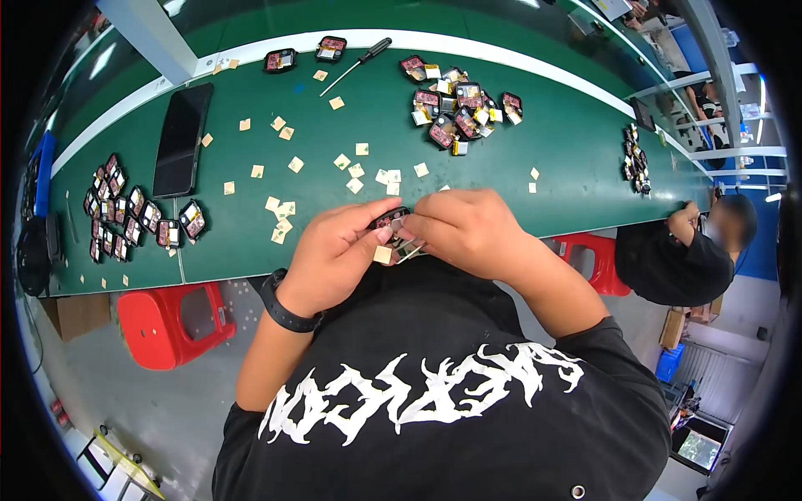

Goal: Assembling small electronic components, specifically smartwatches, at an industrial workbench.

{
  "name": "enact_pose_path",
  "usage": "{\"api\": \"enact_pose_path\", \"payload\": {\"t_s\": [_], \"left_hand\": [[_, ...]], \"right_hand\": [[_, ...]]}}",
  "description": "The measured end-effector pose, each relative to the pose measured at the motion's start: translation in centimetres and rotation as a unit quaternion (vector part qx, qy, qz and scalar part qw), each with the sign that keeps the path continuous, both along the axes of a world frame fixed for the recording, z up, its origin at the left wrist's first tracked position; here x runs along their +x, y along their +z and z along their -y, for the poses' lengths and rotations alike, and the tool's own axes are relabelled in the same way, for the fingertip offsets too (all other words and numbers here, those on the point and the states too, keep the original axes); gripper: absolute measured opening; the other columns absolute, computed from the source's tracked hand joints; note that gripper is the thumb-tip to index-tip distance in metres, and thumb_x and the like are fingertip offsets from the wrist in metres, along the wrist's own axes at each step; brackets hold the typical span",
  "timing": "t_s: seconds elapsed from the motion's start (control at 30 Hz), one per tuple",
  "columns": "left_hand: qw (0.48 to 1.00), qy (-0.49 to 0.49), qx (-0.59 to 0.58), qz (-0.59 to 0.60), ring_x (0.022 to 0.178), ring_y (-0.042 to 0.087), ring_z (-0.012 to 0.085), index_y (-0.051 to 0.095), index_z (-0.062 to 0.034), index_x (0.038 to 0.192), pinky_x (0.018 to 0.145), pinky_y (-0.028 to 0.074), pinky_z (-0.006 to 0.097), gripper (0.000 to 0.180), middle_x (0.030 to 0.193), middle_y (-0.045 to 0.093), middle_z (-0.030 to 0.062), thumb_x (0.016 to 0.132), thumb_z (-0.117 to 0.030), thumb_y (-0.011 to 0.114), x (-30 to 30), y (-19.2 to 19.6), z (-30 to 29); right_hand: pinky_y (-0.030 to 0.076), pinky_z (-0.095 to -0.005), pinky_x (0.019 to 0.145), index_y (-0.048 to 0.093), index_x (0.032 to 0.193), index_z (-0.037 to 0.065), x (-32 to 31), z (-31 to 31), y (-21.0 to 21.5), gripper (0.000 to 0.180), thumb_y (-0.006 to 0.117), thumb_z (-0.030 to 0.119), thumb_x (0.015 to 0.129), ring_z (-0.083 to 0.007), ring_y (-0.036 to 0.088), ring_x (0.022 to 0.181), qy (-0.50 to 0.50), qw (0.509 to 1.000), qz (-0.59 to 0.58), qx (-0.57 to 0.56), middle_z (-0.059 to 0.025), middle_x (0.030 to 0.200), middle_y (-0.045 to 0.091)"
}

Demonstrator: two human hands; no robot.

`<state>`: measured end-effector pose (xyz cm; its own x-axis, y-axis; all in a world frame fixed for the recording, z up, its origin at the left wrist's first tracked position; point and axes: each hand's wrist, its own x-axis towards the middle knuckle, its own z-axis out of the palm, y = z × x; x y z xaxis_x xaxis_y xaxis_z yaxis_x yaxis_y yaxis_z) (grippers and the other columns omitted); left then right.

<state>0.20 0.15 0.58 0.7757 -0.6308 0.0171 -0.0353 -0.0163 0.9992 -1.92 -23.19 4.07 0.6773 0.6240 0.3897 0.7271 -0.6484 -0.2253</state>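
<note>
Clerk: Main item?

Checker: One small, rounded, black-rimmed electronic unit with a reddish board (391,219), located between the hands, just in front of the torso, at the near edge of the long green tabletop (225,242).

Clerk: Grip?

Checker: Left hand (334,255): thumb and fingers clamped on the unit's left side. Right hand (468,230): fingertips bunched at its right edge; whether they pinched the unit or a loose part could not be made out. Near the left thumb, one cream square piece (383,255); below the right fingertips, a thin pale strip (409,254), kind uncertain.

Clerk: Surroundings?

Checker: Scattered thin cream squares (296,164); a heap of similar black-rimmed units with silvery pouches (468,96), beyond the right hand; a second group of black-rimmed units (113,204), far left; a flat black rectangular slab (182,138); a black-handled screwdriver with a metal shaft (373,52), at the far side.

Clerk: Hazards?

Checker: In my judgement, three. A loosened left grip could have dropped the unit over the table edge. Hard fingertip pressure could have bent a part or strained a connection. A sleeve or forearm brushing the tabletop could have mixed stray squares among the units.
</note>
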Motion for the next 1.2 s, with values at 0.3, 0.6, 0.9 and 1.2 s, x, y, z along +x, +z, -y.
{"api": "enact_pose_path", "payload": {"t_s": [0.3,0.6,0.9,1.2], "left_hand": [[0.99,-0.013,-0.043,-0.134,0.081,0.069,0.0115,0.061,0.0045,0.136,0.074,0.056,0.026,0.035,0.098,0.07,0.007,0.103,-0.003,0.056,0.0,0.1,-0.1],[0.962,0.012,-0.095,-0.256,0.076,0.068,0.0124,0.059,0.0079,0.135,0.069,0.057,0.025,0.034,0.099,0.069,0.0087,0.104,-0.006,0.054,0.1,0.5,-0.5],[0.961,0.015,-0.114,-0.252,0.075,0.066,0.0108,0.059,0.0053,0.136,0.063,0.054,0.023,0.034,0.101,0.068,0.0074,0.106,-0.008,0.051,0.1,0.7,-0.4],[0.983,0.044,-0.031,-0.178,0.072,0.062,0.0072,0.061,0.0017,0.135,0.06,0.05,0.021,0.035,0.096,0.064,0.003,0.101,-0.001,0.055,-0.4,1.0,0.3]], "right_hand": [[0.052,-0.0314,0.053,0.073,0.099,0.006,-0.3,0.1,0.2,0.023,0.072,0.014,0.078,-0.0157,0.063,0.067,0.045,0.998,0.045,-0.024,-0.0015,0.084,0.059],[0.051,-0.0329,0.054,0.074,0.113,0.015,-0.3,0.8,-0.3,0.031,0.075,0.015,0.082,-0.0179,0.062,0.065,0.022,0.998,-0.066,-0.005,0.0015,0.079,0.059],[0.05,-0.0328,0.053,0.075,0.106,0.013,-1.4,0.6,-2.2,0.026,0.083,0.017,0.082,-0.0196,0.064,0.063,-0.008,0.984,-0.076,0.162,-0.0004,0.077,0.062],[0.05,-0.0329,0.052,0.073,0.093,0.006,-1.9,1.6,-3.3,0.019,0.085,0.009,0.079,-0.0205,0.064,0.061,-0.053,0.969,-0.016,0.239,-0.0039,0.078,0.068]]}}
